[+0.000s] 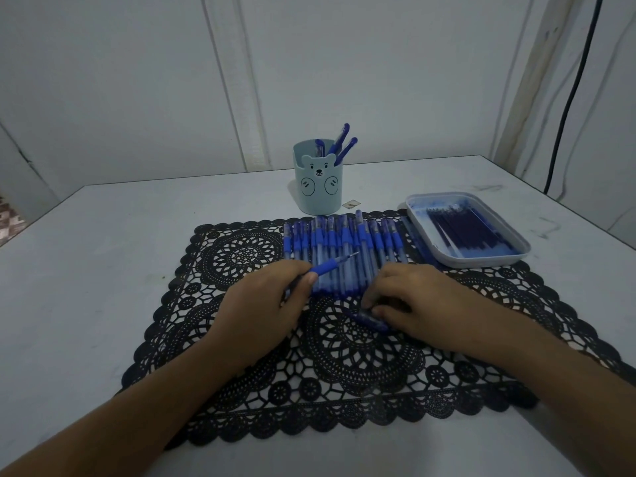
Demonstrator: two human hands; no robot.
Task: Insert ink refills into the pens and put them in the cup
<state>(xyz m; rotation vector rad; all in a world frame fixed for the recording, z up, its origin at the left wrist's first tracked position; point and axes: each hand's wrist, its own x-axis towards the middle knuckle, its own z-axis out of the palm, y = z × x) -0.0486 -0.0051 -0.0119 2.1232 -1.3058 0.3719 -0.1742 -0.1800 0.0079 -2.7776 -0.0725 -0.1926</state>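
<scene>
Our left hand (pixel 265 304) grips a pen (pixel 332 266); our right hand (pixel 409 297) pinches a cap (pixel 370 320) beneath its fingertips. We should seat it squarely.

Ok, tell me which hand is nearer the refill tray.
Right. The right hand, pinching a blue pen piece, is just near-left of the refill tray; the left hand, holding a pen, is farther left.

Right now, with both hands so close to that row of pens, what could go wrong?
The right hand, pinching a blue piece on the mat, sits right beside the row of pens; a nudge might roll them apart. The pen in the left hand has its tip bare and could smear ink. The cup already holds leaning pens, so a careless drop might miss.
</scene>
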